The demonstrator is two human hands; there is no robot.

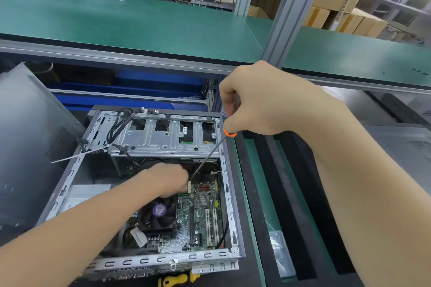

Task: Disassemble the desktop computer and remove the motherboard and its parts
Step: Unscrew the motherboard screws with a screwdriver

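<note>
An open desktop case point(229, 221) lies on the bench with its green motherboard point(203, 219) exposed. A black CPU fan point(161, 213) with a purple label sits on the board. My right hand point(258, 100) grips a long screwdriver point(206, 161) by its orange-ringed handle; the shaft slants down into the case, its tip beside my left hand. My left hand point(168, 178) reaches inside the case above the fan, fingers curled near the tip at a white connector; what they hold is hidden. A metal drive cage point(163, 140) spans the case's far end.
The removed grey side panel point(28, 135) leans at the left. A yellow-handled tool point(177, 280) lies at the front edge. Black cables and a white zip tie point(77, 155) hang off the cage. Black foam strips point(275, 193) run along the right. A green shelf point(140, 21) stands above.
</note>
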